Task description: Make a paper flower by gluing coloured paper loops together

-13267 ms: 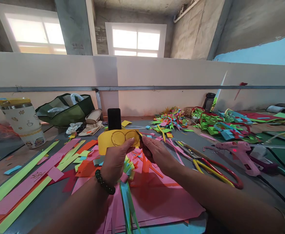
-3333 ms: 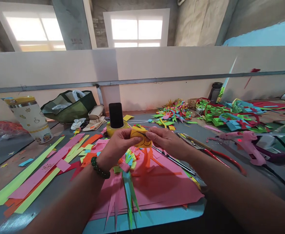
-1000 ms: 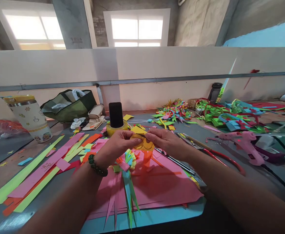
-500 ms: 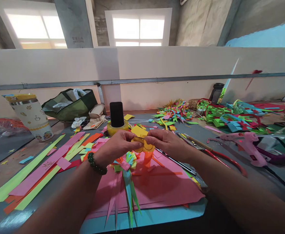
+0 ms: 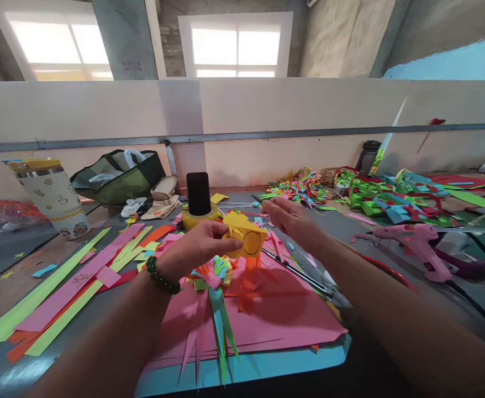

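My left hand (image 5: pixel 201 246), with a dark green bead bracelet at the wrist, pinches a yellow paper piece (image 5: pixel 253 237) by its left side. A round outline is drawn on the paper, and an orange strip (image 5: pixel 248 287) hangs beneath it. Held out to the right, my right hand (image 5: pixel 288 218) has its fingers stretched and nothing visible in them. Below both hands lie pink paper sheets (image 5: pixel 284 326) on a blue sheet (image 5: pixel 242 373). A multicoloured paper ornament (image 5: pixel 213 276) with pointed streamers rests on the pink sheets. A long dark metal tool (image 5: pixel 300 271) lies beneath my right forearm.
A phone (image 5: pixel 198 193) leans upright in a yellow tape roll (image 5: pixel 188 220). Left are paper strips (image 5: pixel 72 282), a cup (image 5: pixel 52 199) and a green bag (image 5: pixel 143 179). On the right are a pink glue gun (image 5: pixel 425 249) with a cord and heaped paper ornaments (image 5: pixel 362 190).
My right hand has let go of the yellow paper and moved up and right, its fingers now straight. My left hand still pinches the paper, and more of its drawn outline shows.
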The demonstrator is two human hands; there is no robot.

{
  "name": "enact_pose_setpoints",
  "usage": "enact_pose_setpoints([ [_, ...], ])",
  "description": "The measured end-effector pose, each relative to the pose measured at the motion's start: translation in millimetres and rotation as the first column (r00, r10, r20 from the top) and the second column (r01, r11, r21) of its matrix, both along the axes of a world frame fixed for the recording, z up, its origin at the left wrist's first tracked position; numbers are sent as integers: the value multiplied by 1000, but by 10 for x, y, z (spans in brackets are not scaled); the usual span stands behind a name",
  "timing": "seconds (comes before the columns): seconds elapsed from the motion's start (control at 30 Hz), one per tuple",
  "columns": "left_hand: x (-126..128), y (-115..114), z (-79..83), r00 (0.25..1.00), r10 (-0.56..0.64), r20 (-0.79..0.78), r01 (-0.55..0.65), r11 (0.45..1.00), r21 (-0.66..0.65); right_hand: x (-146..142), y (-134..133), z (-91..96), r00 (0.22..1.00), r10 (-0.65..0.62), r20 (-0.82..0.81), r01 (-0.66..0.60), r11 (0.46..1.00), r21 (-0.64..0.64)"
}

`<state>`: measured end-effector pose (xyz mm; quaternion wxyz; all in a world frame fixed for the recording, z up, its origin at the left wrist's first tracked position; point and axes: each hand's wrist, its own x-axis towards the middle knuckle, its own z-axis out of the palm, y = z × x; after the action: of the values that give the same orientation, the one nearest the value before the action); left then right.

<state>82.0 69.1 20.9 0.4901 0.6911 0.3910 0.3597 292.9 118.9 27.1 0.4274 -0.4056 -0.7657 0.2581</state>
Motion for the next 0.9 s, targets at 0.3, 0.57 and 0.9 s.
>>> enact_pose_setpoints([
  [0.3, -17, 10, 16, 1000, -25, 6, 25, 1000, 13, 79, 211, -51, 978, 208, 17, -200, 957, -212],
  [0.57, 13, 69, -83, 999, 11, 36, -11, 1000, 5, 230, 399, 65, 793, -149, -590, 131, 989, -74],
  [0.9, 144, 49, -140, 916, 402, 7, -370, 836, 405, 79, 56, 148, 720, -12, -693, -75, 993, -94],
])
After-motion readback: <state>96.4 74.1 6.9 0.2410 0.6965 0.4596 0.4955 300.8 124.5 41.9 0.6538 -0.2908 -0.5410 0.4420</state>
